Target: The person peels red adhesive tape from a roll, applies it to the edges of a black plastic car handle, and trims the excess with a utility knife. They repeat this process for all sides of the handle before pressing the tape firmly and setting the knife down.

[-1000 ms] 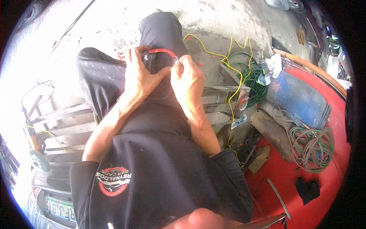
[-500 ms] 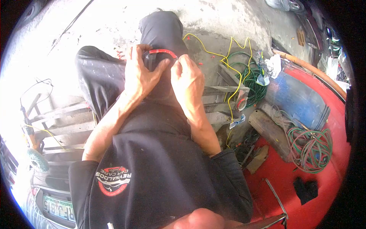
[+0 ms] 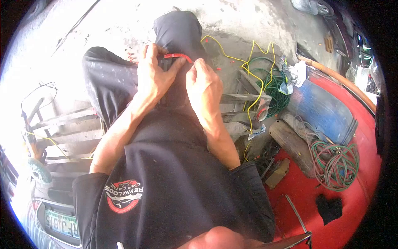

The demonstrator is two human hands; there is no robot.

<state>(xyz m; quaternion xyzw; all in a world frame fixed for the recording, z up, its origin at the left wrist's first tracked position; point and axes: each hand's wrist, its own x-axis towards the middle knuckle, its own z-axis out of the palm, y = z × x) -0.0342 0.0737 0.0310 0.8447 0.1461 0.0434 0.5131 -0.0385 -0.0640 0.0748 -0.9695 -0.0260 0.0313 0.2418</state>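
Observation:
A thin red strip stretches in a shallow arc between my two hands, above my dark trouser leg. My left hand has its fingers curled at the strip's left end, and its thumb presses close to the strip's middle. At the right end, my right hand is closed in a pinch on the strip. A black object shows partly behind my left fingers; its kind is hard to make out against the dark trousers.
Beneath me is a slatted bench. To the right are a yellow cord, a coiled green hose, a blue container and coiled thin hoses on a red surface. A polisher-like tool stands left.
My left thumb has moved up and right onto the strip, and the black object is more hidden. My right hand stays almost in place. The camera view has shifted slightly.

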